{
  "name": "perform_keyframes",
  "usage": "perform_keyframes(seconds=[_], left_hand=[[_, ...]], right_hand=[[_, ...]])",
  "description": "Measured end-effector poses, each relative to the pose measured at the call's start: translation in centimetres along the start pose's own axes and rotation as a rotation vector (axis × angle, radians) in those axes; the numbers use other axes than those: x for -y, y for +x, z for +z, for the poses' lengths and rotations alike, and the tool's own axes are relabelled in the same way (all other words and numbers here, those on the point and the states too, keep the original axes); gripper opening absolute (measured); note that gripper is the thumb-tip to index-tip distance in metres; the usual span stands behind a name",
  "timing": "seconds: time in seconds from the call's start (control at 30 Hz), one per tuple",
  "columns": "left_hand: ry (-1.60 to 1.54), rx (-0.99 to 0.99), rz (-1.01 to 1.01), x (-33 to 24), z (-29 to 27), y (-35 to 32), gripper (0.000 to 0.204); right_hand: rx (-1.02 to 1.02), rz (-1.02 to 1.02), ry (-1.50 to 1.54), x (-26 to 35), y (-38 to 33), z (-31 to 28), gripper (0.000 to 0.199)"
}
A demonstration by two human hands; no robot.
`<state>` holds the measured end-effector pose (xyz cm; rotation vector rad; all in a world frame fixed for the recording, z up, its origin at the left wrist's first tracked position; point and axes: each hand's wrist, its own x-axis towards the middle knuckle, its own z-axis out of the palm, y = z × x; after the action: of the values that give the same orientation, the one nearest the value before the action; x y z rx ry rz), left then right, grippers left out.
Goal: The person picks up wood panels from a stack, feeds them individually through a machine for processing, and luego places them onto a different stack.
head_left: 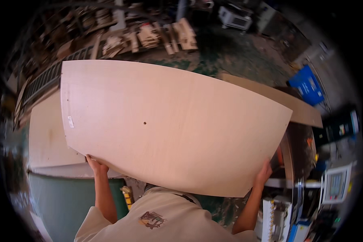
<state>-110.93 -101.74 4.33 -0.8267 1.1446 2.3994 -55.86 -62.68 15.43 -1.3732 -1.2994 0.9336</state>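
A large pale wooden panel (173, 125) spans the view in front of my body, held between both hands. It has a small round hole near its middle and a white label (71, 122) by its left edge. My left hand (97, 164) grips the near edge toward the left corner, thumb on top. At the right edge, close to the near right corner, my right hand (263, 174) is closed around the panel. The fingers under the board are hidden on both sides.
Another wooden panel (48, 133) lies at left, above a green-sided block (68, 201). A brown board (306, 115) rests at right beside a machine with a control panel (335, 185). Wood offcuts (149, 37) are stacked at the back, and a blue box (307, 84) stands far right.
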Motion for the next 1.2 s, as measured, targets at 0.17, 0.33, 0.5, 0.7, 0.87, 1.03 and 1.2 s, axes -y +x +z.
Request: perform_keyframes(seconds=[0.17,0.33,0.5,0.7,0.87,1.03,1.2], left_hand=[[0.101,0.364,-0.094,8.8,4.6,-7.2,0.076],[0.367,0.553,-0.212,20.6,5.2,-15.2,0.080],[0.462,0.615,-0.417,30.0,9.0,-18.5,0.072],[0.624,0.765,-0.445,41.3,13.1,-27.7,0.063],[0.710,0.827,-0.470,51.3,15.7,-33.2,0.063],[0.808,0.892,-0.524,59.6,16.7,-36.5,0.066],[0.953,0.809,-0.520,65.3,15.8,-39.8,0.066]], right_hand=[[-0.353,0.208,0.275,-5.5,-5.3,-21.0,0.058],[-0.596,0.209,-0.035,-11.0,-8.1,-40.1,0.062],[-0.873,0.243,0.142,-15.1,-16.9,-47.2,0.063],[-1.021,0.397,0.031,-18.6,-24.0,-54.1,0.067],[-1.070,0.560,0.111,-19.1,-25.1,-58.5,0.079],[-1.205,0.607,0.050,-18.8,-24.1,-61.8,0.071],[-1.229,0.700,-0.007,-19.7,-24.5,-66.4,0.071]])
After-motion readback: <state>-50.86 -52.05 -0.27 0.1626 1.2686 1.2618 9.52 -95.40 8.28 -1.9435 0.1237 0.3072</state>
